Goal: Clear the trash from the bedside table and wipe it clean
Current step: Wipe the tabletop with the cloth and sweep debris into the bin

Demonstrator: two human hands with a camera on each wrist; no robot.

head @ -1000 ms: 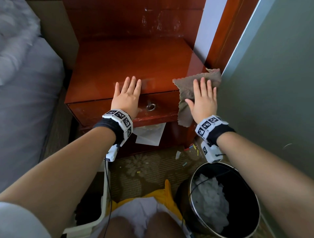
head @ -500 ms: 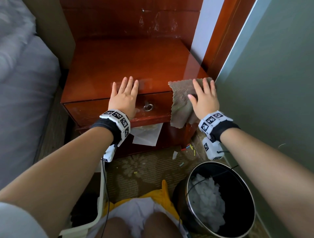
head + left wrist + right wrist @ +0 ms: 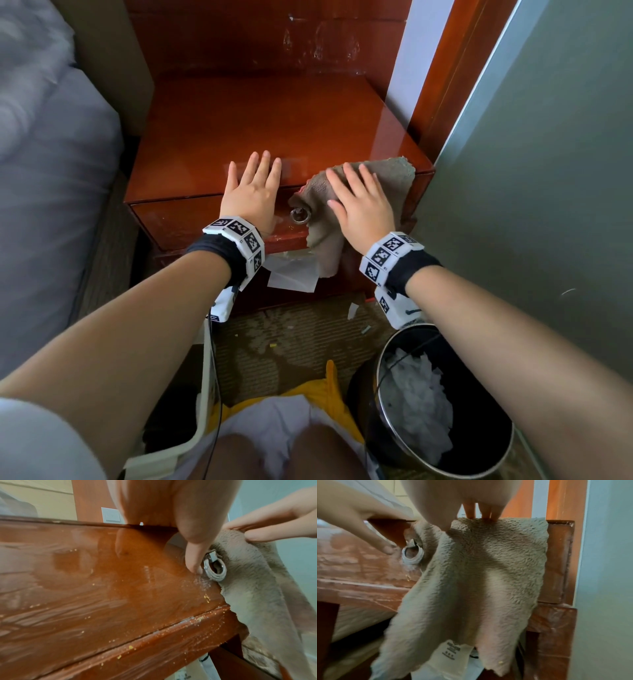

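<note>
The red-brown bedside table (image 3: 274,130) stands ahead with a bare, streaky top. A grey-brown fleecy cloth (image 3: 394,178) hangs over its front right edge and down the drawer front (image 3: 85,588). My right hand (image 3: 359,202) lies flat on the cloth (image 3: 479,574) with straight fingers, pressing it against the front edge. My left hand (image 3: 253,192) rests flat on the front edge just left of it. Its thumb (image 3: 193,555) touches the drawer front beside the metal ring pull (image 3: 300,215). The cloth (image 3: 248,574) reaches the ring pull (image 3: 215,570).
A black bin (image 3: 445,404) holding crumpled white tissue stands on the floor at lower right. White paper (image 3: 291,274) lies under the table, and small scraps dot the carpet (image 3: 291,342). The bed (image 3: 51,171) is at left, a grey wall (image 3: 548,171) at right. Yellow crumbs speckle the drawer front.
My right hand has slid the cloth leftward along the front edge, from the right corner toward the ring pull. The left hand has stayed in place on the edge.
</note>
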